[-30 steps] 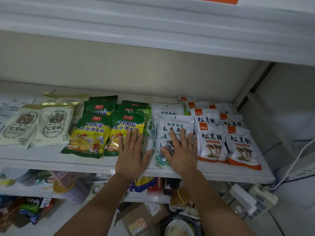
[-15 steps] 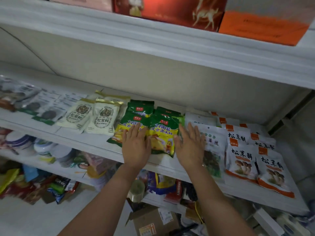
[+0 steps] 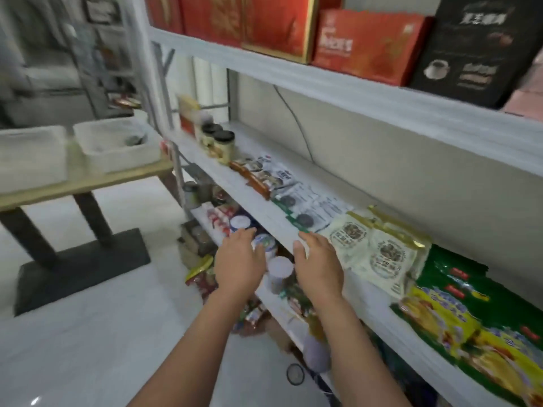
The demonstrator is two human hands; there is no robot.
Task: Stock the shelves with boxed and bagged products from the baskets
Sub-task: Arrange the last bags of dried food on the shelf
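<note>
Both hands are spread and empty, left hand [image 3: 239, 259] off the shelf [image 3: 261, 205], right hand [image 3: 318, 259] at its edge. Stocked bags [image 3: 382, 254] lie flat, labels readable; baskets [image 3: 117, 158] sit on the bench [image 3: 88, 183].

A wooden worktop [image 3: 88, 180] on dark legs and a black base plate [image 3: 85, 259] is seen at the left. A pale glossy floor [image 3: 88, 348] is spread below it. Two black-lidded jars [image 3: 219, 142] are seen at upper centre.

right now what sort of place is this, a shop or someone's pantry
Probably a small shop or its stockroom: white shelving carries rows of matching seasoning bags, red gift boxes line the top shelf, and white baskets sit on a wooden table nearby.
</note>
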